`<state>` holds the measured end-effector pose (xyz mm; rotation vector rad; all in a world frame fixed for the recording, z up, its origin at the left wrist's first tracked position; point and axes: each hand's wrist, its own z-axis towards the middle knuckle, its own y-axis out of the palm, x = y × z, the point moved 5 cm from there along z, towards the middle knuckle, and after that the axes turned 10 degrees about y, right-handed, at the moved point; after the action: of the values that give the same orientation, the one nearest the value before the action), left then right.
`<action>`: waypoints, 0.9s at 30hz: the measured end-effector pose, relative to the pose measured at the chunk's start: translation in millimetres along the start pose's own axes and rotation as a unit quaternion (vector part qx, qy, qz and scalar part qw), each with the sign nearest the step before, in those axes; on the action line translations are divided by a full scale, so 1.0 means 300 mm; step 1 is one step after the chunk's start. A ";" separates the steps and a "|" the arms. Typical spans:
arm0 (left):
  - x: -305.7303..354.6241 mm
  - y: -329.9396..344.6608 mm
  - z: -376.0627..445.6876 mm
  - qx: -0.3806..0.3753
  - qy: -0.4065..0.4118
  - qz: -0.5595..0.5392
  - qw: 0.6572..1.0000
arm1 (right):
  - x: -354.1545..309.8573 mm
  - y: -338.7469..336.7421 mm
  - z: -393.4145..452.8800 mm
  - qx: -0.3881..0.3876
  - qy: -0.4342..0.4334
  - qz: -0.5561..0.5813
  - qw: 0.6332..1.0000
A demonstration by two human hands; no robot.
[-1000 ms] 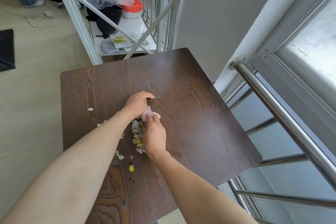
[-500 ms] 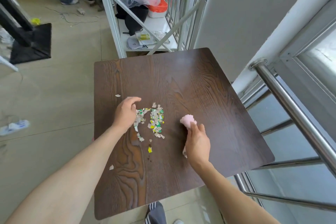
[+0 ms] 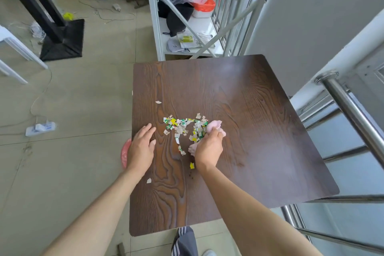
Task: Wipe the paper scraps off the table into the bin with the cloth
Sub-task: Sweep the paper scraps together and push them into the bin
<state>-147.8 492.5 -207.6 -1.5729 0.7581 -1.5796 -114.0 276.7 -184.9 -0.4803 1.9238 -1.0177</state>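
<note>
A heap of small white, green and yellow paper scraps [image 3: 182, 128] lies near the middle of the dark wooden table [image 3: 249, 110]. My right hand [image 3: 207, 148] grips a crumpled pink cloth [image 3: 215, 125] and presses it against the right side of the heap. My left hand [image 3: 142, 145] rests flat near the table's left edge, fingers apart, just left of the scraps. Single scraps lie apart: one far left [image 3: 158, 102], a yellow one [image 3: 192, 165], a white one by my left forearm [image 3: 148, 181]. A pink bin rim [image 3: 124, 155] peeks out below the table's left edge, mostly hidden by my left hand.
A white metal shelf frame [image 3: 158, 33] with bags stands beyond the table. A steel railing [image 3: 353, 110] runs along the right. On the floor to the left are a power strip [image 3: 40, 128], cables and a black stand base [image 3: 62, 41]. People's legs show far back.
My right hand with the cloth has moved left into the scrap heap. My left hand has slid left to the table edge. The camera view has shifted left, revealing the pink bin rim.
</note>
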 end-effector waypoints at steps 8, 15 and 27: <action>0.002 -0.008 -0.004 0.026 0.030 -0.021 0.999 | -0.206 0.108 0.037 -0.092 -0.132 0.039 0.986; -0.006 -0.014 0.000 0.020 0.023 -0.026 0.999 | -0.181 0.041 0.058 -0.069 -0.177 0.064 0.980; 0.008 -0.017 -0.001 0.005 0.015 -0.018 1.000 | 0.139 -0.038 -0.111 -0.001 -0.110 -0.051 0.993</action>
<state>-148.4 493.1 -202.0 -1.5679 0.7411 -1.6338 -165.1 257.8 -188.3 -0.6692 1.7180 -0.9844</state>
